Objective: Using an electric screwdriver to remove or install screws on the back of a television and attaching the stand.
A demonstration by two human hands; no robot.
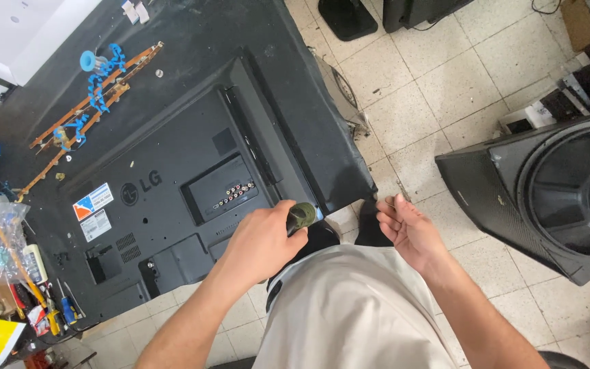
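1. Head view: a flat-screen television (192,205) lies face down on the black-covered workbench (254,48), back panel up for access.
2. Left hand (262,240) is curled round a green-handled tool (302,215) at the set's 4 o'clock corner.
3. Right hand (408,229), loosely cupped, seems to pinch something tiny; I cannot tell what.
4. LED strips (93,96) lie at 11 o'clock.
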